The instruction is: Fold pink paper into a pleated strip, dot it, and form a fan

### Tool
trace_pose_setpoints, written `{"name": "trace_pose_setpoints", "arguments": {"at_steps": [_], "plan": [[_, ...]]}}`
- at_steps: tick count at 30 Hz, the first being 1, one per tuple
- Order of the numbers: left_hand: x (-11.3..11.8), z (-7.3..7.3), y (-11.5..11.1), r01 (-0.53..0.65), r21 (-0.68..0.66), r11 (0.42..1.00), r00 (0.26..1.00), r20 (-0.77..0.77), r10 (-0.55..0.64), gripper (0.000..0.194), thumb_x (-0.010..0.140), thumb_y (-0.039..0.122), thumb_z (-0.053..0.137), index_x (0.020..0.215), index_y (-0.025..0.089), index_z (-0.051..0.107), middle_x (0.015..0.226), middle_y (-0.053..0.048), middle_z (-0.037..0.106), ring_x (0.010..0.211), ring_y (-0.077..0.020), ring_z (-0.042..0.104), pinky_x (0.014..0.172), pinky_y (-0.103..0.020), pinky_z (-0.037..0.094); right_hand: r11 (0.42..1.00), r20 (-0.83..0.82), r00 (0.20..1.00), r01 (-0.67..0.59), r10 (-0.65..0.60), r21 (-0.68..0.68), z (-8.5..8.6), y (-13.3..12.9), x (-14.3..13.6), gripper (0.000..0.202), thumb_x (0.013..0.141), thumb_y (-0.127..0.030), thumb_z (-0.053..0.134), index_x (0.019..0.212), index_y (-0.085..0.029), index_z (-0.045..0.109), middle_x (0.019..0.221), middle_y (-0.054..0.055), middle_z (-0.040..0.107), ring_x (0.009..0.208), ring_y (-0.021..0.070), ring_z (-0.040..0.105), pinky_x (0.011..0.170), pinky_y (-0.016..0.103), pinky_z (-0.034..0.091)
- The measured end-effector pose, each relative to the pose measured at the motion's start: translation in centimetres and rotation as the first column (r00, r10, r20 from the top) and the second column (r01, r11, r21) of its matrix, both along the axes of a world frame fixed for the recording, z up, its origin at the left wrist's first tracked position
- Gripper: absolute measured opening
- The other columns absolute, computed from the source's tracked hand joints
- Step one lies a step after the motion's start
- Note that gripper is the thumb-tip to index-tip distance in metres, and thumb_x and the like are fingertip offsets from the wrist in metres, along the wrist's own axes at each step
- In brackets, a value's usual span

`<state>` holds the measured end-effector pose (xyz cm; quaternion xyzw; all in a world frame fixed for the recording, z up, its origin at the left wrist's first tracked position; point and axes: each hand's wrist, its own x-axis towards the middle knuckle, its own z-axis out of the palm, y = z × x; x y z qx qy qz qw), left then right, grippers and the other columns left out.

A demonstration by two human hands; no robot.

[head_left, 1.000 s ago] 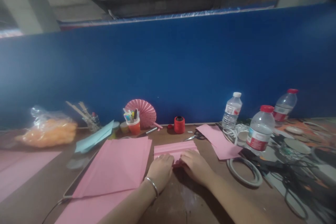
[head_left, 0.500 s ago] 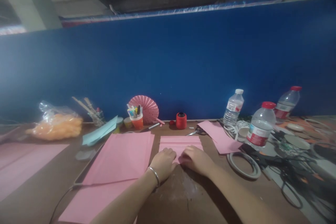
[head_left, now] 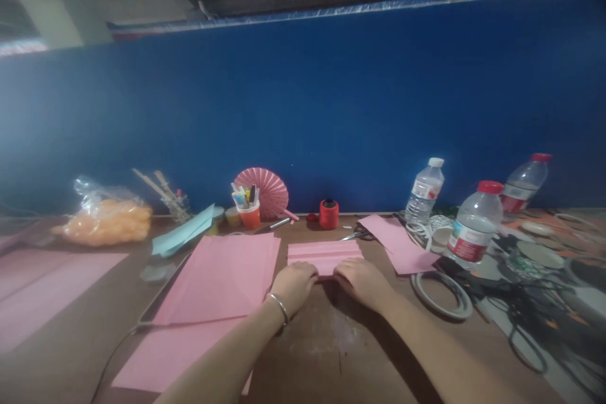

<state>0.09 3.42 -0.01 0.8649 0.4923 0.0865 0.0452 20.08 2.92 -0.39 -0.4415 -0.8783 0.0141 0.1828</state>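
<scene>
A pink sheet of paper (head_left: 326,255) with several crosswise creases lies at the middle of the desk. My left hand (head_left: 297,284), a silver bangle on its wrist, closes on the near left part of the paper. At the near right part, my right hand (head_left: 363,283) grips the same edge with curled fingers. The thumbs are mostly hidden. Between the hands the near edge runs straight. Left of my hands lies a stack of pink paper (head_left: 218,278), partly under my left forearm. A round pleated pink fan (head_left: 269,192) stands behind.
Behind the paper are a red thread spool (head_left: 328,214), scissors (head_left: 358,235) and a cup of pens (head_left: 249,216). To the right are pink scraps (head_left: 402,252), a cable coil (head_left: 441,295) and water bottles (head_left: 475,227). Blue paper (head_left: 184,232) and a bag of orange pieces (head_left: 106,221) sit left.
My hands have moved slightly apart and away from me along the paper. The near edge between them now looks straight and turned up. The view has shifted a little.
</scene>
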Motion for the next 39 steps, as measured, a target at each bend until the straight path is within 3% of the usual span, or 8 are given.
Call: {"name": "trace_pose_setpoints", "arguments": {"at_steps": [3, 6, 11, 16, 23, 29, 35, 39], "plan": [[-0.2, -0.1, 0.2, -0.051, 0.003, 0.999, 0.999, -0.001, 0.051, 0.022, 0.086, 0.024, 0.036, 0.104, 0.021, 0.050, 0.093, -0.004, 0.060, 0.083, -0.0174, 0.055, 0.070, -0.028, 0.040, 0.997, 0.002, 0.997, 0.075, -0.075, 0.025, -0.4, 0.4, 0.3, 0.020, 0.085, -0.019, 0.039, 0.084, -0.019, 0.059, 0.080, 0.004, 0.063, 0.077, 0.0180, 0.054, 0.070, 0.028, 0.033], [-0.2, 0.0, 0.5, -0.037, 0.018, 0.999, 0.999, -0.009, 0.037, 0.019, 0.084, 0.020, 0.040, 0.099, 0.020, 0.052, 0.094, -0.003, 0.059, 0.086, -0.0170, 0.053, 0.074, -0.029, 0.039, 0.996, -0.013, 0.996, 0.092, -0.091, 0.020, -0.8, 0.7, 0.4, 0.018, 0.084, -0.019, 0.042, 0.084, -0.019, 0.060, 0.082, 0.004, 0.063, 0.078, 0.0180, 0.053, 0.072, 0.028, 0.033], [0.2, 0.4, 0.7, 0.082, 0.026, 0.996, 0.996, -0.049, -0.081, 0.018, 0.083, 0.016, 0.043, 0.086, 0.020, 0.060, 0.095, -0.002, 0.057, 0.091, -0.0152, 0.050, 0.082, -0.027, 0.035, 1.000, -0.046, 0.999, 0.019, -0.019, 0.003, -1.0, 1.0, 0.4, 0.023, 0.085, -0.023, 0.042, 0.084, -0.020, 0.064, 0.087, 0.004, 0.060, 0.085, 0.0173, 0.051, 0.074, 0.027, 0.035], [0.5, 0.2, 0.6, 0.167, 0.033, 0.985, 0.983, -0.090, -0.163, 0.019, 0.084, 0.027, 0.046, 0.090, 0.019, 0.061, 0.094, -0.004, 0.058, 0.092, -0.0171, 0.049, 0.082, -0.028, 0.037, 0.993, -0.050, 0.992, -0.116, 0.114, -0.037, -0.9, 1.0, 0.0, 0.022, 0.085, -0.030, 0.045, 0.087, -0.022, 0.065, 0.085, 0.003, 0.060, 0.085, 0.0164, 0.050, 0.075, 0.026, 0.036], [0.5, -0.3, 1.0, 0.181, 0.058, 0.982, 0.975, -0.139, -0.171, 0.023, 0.085, 0.025, 0.042, 0.081, 0.016, 0.062, 0.083, -0.006, 0.059, 0.084, -0.0185, 0.052, 0.076, -0.029, 0.040, 0.997, 0.026, 0.997, -0.071, 0.072, -0.005, -1.4, 1.4, -0.1, 0.023, 0.085, -0.027, 0.044, 0.082, -0.018, 0.064, 0.078, 0.005, 0.061, 0.079, 0.0173, 0.052, 0.068, 0.026, 0.037], [0.4, -0.5, 1.0, 0.168, 0.050, 0.984, 0.979, -0.127, -0.161, 0.023, 0.087, 0.023, 0.039, 0.081, 0.016, 0.060, 0.083, -0.006, 0.060, 0.082, -0.0194, 0.052, 0.072, -0.030, 0.040, 0.993, 0.005, 0.993, -0.118, 0.118, -0.022, -0.6, 1.5, 0.6, 0.016, 0.084, -0.024, 0.045, 0.082, -0.019, 0.060, 0.078, 0.003, 0.061, 0.078, 0.0167, 0.052, 0.069, 0.026, 0.038], [0.1, -1.0, 1.4, 0.020, 0.004, 1.000, 0.999, 0.027, -0.020, 0.015, 0.085, 0.016, 0.040, 0.090, 0.019, 0.053, 0.082, -0.002, 0.059, 0.077, -0.0160, 0.053, 0.069, -0.027, 0.040, 0.996, -0.097, 0.995, -0.015, 0.007, -0.084, -0.4, 1.6, 0.8, 0.015, 0.084, -0.020, 0.045, 0.080, -0.018, 0.059, 0.078, 0.004, 0.061, 0.075, 0.0165, 0.053, 0.069, 0.027, 0.039], [0.1, -0.9, 1.4, 0.063, -0.025, 0.998, 0.997, 0.052, -0.062, 0.014, 0.081, 0.009, 0.043, 0.082, 0.019, 0.053, 0.084, -0.001, 0.057, 0.075, -0.0140, 0.051, 0.067, -0.025, 0.040, 0.990, -0.120, 0.993, -0.006, -0.011, -0.141, 0.1, 1.7, 0.7, 0.014, 0.083, -0.018, 0.047, 0.078, -0.019, 0.059, 0.076, 0.003, 0.061, 0.073, 0.0163, 0.053, 0.066, 0.027, 0.039]]}}
